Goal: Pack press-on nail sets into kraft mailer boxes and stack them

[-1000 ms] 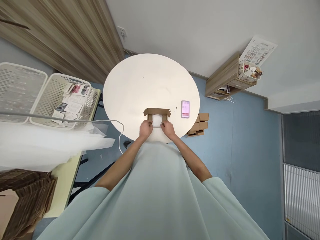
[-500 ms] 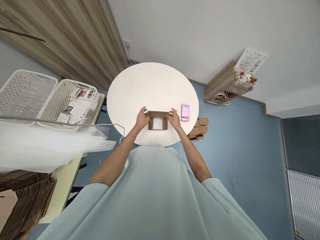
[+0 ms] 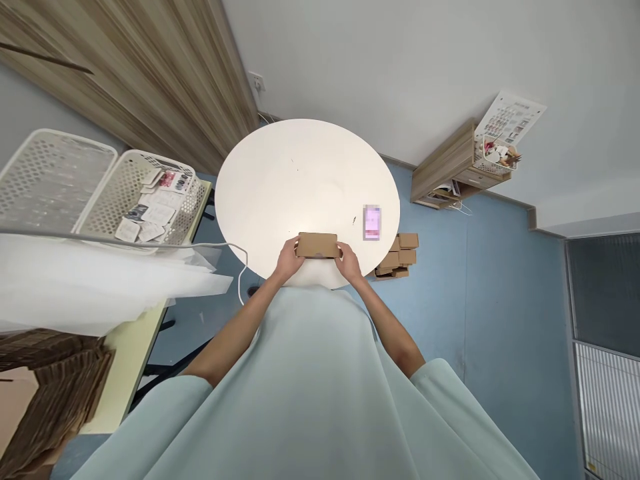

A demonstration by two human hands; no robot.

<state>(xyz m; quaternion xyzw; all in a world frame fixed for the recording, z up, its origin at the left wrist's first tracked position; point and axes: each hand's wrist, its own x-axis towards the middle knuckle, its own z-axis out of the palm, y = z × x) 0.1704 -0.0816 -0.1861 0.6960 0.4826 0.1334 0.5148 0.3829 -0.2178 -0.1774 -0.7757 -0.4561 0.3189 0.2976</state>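
A small brown cardboard box (image 3: pixel 318 245) sits near the front edge of the round white table (image 3: pixel 300 173), its lid folded down over the top. My left hand (image 3: pixel 290 259) grips the box's left end, fingers curled around the corner. At the opposite end, my right hand (image 3: pixel 347 261) closes on the right side of the same box. The lid hides whatever lies inside. To the right of the box lies a phone (image 3: pixel 372 223) with a pinkish screen, partly blurred.
Stacked brown boxes (image 3: pixel 403 257) stand on the floor right of the table. On the left, a side table (image 3: pixel 133 353) bears white plastic baskets (image 3: pixel 107 207), white sheets (image 3: pixel 100 287) and flattened cardboard (image 3: pixel 55 393). A white cable (image 3: pixel 235 248) hangs near my left arm. A wooden cabinet (image 3: pixel 445 170) stands against the wall.
The box's raised lid has come down toward me and now covers the white contents. Both hands have moved nearer my body, down to the box's ends.
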